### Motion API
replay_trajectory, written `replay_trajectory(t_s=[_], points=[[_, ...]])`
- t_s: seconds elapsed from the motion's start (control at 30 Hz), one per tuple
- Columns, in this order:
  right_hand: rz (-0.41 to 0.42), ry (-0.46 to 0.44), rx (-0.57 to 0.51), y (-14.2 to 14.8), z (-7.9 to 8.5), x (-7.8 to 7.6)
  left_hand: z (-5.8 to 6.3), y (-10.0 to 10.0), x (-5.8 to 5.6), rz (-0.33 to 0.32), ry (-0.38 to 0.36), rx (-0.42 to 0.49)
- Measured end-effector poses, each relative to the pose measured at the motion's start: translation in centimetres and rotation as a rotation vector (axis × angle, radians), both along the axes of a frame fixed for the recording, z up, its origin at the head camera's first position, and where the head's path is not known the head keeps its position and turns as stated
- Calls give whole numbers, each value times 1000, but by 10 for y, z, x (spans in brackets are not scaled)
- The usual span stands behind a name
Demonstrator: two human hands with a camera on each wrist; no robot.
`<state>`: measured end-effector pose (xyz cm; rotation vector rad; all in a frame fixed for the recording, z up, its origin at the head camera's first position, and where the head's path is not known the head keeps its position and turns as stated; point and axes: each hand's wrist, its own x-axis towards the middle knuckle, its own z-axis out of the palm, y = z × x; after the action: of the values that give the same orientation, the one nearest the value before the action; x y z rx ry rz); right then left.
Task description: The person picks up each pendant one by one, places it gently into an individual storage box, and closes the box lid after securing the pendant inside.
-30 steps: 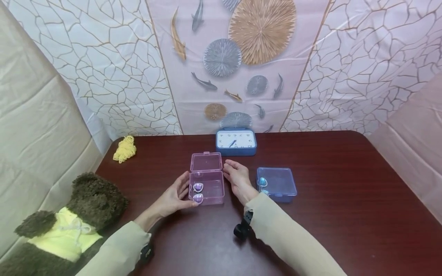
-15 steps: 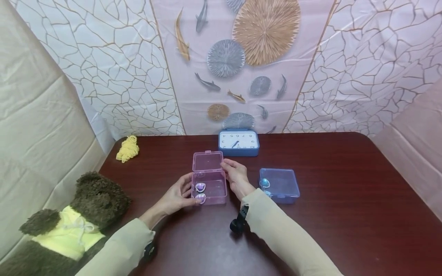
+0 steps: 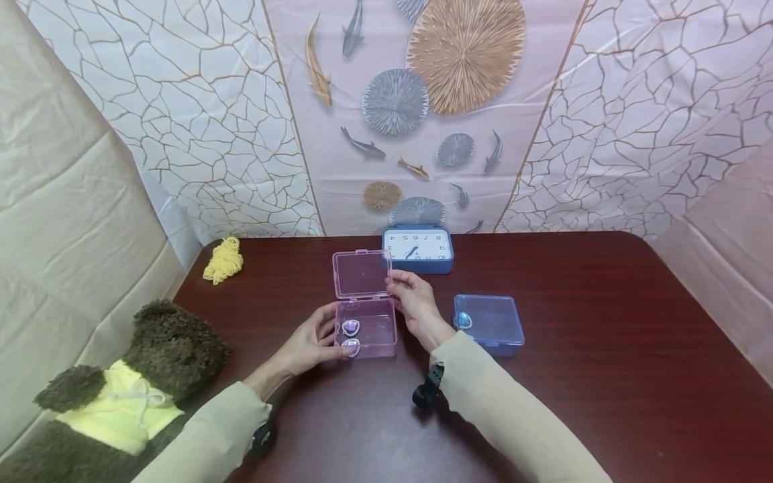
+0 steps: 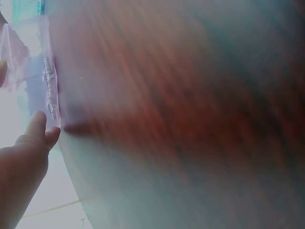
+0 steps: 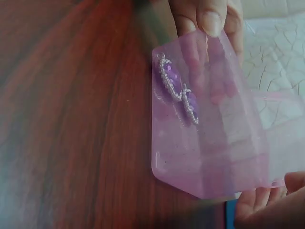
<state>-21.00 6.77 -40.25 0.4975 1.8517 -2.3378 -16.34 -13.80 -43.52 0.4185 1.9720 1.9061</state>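
Note:
A clear pink plastic box (image 3: 377, 329) sits on the table with its hinged lid (image 3: 361, 274) raised at the back. Inside, along the left, lie two purple gem pieces (image 3: 350, 327) with white beaded borders. My left hand (image 3: 302, 345) grips the box's left side, thumb at the front corner and fingers along the side. At the lid's right edge, near the hinge, my right hand (image 3: 417, 308) holds the lid between thumb and fingers. The right wrist view shows the left thumb (image 5: 211, 21) on the box (image 5: 190, 148) and the right hand (image 5: 271, 205) by the lid.
A shut blue plastic box (image 3: 492, 322) with a blue beaded gem stands to the right. Behind the pink lid is a blue-framed clock (image 3: 417, 245), upside down. Yellow yarn (image 3: 223, 260) lies back left, and a brown plush toy (image 3: 175, 342) in yellow lies front left.
The right hand has come onto the lid's right edge and moved up slightly. The lid now stands more upright, overlapping the clock. The left hand keeps its grip on the box.

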Motion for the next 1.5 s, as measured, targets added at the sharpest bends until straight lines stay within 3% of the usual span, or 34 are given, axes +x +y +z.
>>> replay_trajectory(t_s=[0.17,0.5,0.67,0.93,1.23,1.5], points=[[51,48,120,6,0,17,0,0,1,8,-8,-14],[202,157,27,14,-14,53,2,-2,3,38,-3,-81],[217,164,74,16,-18,57,0,-3,4,65,34,-126],[212,160,163,16,-23,59,-3,-1,1,71,57,-106],[201,316,235,16,-27,64,0,1,1,79,56,-124],[191,256,247,14,-30,61,1,1,0,93,53,-171]])
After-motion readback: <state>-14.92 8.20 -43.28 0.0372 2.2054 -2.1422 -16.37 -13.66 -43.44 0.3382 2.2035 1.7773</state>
